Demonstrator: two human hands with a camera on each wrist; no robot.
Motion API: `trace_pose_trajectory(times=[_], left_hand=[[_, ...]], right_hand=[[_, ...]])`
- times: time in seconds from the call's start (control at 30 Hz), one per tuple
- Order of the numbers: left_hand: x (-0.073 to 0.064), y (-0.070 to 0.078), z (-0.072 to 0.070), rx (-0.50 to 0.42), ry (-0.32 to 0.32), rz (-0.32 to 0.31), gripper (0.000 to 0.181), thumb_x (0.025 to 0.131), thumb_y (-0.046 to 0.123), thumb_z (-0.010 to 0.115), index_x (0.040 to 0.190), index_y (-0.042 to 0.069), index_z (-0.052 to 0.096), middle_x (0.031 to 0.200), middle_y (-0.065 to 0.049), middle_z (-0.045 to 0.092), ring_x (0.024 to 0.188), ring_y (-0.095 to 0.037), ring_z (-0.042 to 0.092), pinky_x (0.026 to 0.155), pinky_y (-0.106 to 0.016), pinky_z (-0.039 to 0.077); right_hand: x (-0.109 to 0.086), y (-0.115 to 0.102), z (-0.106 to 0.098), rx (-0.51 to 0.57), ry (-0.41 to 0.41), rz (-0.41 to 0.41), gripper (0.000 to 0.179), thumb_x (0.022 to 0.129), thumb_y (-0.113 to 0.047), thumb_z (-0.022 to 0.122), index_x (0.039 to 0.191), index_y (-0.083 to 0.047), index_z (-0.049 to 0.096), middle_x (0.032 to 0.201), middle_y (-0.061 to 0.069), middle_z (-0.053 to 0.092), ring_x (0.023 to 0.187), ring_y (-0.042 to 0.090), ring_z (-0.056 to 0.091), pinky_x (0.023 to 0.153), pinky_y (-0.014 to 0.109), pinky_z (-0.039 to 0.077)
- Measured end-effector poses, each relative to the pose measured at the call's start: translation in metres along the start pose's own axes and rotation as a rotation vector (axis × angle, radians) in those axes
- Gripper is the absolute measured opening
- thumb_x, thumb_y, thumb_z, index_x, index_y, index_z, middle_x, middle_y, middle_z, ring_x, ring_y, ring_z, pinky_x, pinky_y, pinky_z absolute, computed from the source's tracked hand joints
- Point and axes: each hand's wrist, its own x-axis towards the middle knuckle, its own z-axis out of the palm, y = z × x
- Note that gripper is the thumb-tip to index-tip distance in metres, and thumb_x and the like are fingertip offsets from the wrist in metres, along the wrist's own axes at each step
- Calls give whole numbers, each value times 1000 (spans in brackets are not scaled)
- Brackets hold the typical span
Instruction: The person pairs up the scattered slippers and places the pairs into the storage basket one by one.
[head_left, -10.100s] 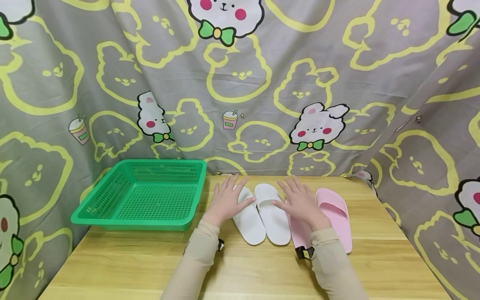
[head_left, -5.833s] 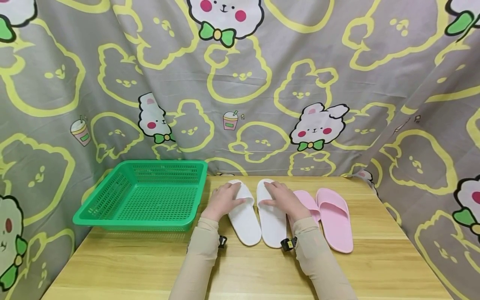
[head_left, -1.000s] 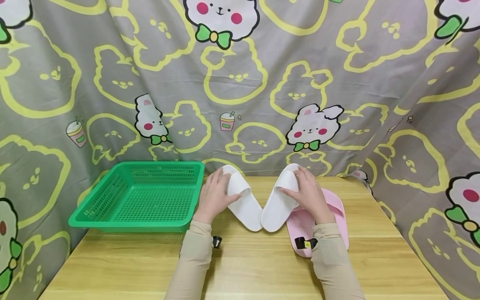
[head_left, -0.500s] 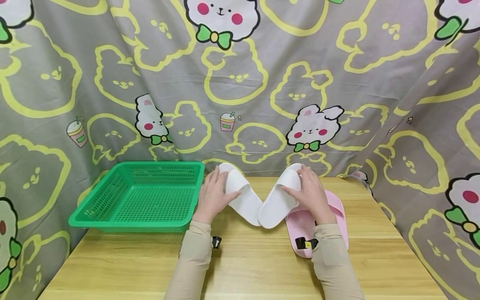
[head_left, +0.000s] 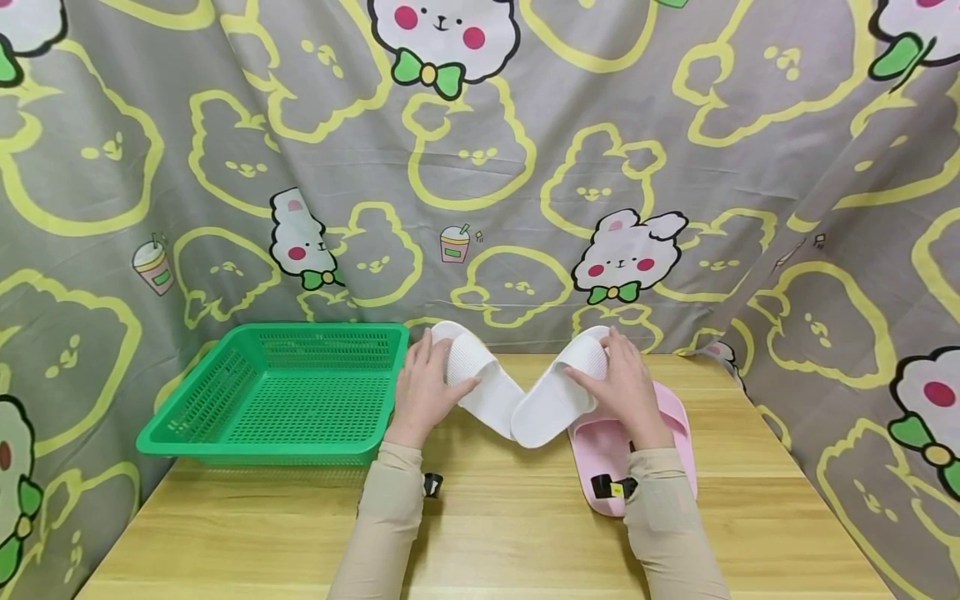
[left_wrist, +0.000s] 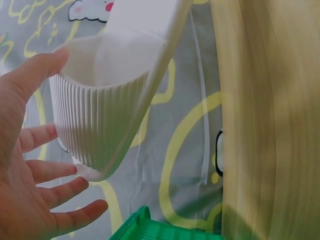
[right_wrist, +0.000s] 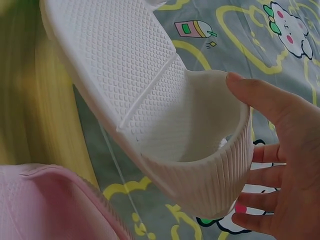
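Note:
Two white slippers form a V, toes apart and heels overlapping in the head view. My left hand (head_left: 426, 387) holds the left white slipper (head_left: 487, 396) by its ribbed strap (left_wrist: 95, 120), thumb at the strap's edge and fingers along the outer side. On the other slipper (head_left: 546, 408), my right hand (head_left: 624, 385) grips the strap (right_wrist: 220, 175) the same way. Both wrist views show the slippers tilted and raised off the wood. Below my right hand lies a pair of pink slippers (head_left: 600, 462), partly hidden by that hand and wrist.
A green plastic basket (head_left: 386, 417) with perforated sides stands left of my left hand, its rim close to it. The wooden table (head_left: 495, 533) ends at a grey patterned curtain (head_left: 517, 308) behind the slippers. A black wrist camera (head_left: 603, 486) overlaps the pink slippers.
The white slippers lay side by side on the table; my hands came down, took hold of them and lifted them, swinging the toes apart. Over the last second the heels have risen slightly.

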Motion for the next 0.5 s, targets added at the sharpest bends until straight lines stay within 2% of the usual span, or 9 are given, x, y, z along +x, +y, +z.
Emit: trace_pose_trajectory(times=[0.23,0.5], left_hand=[[0,0,0,-24,45,-25,75,68,63,62,126,20,45,145,-19,28,127,-36,32,88,-58,40],[1,1,1,-42,126,-54,75,65,63,65,123,17,48,141,-19,34,125,-38,35,95,-56,37]], right_hand=[[2,4,-2,30,56,33,86,65,-65,64,119,-1,43,142,22,30,128,39,30,102,55,29],[3,4,-2,42,110,72,94,67,-65,62,128,1,36,139,20,35,127,41,30,103,55,25]])
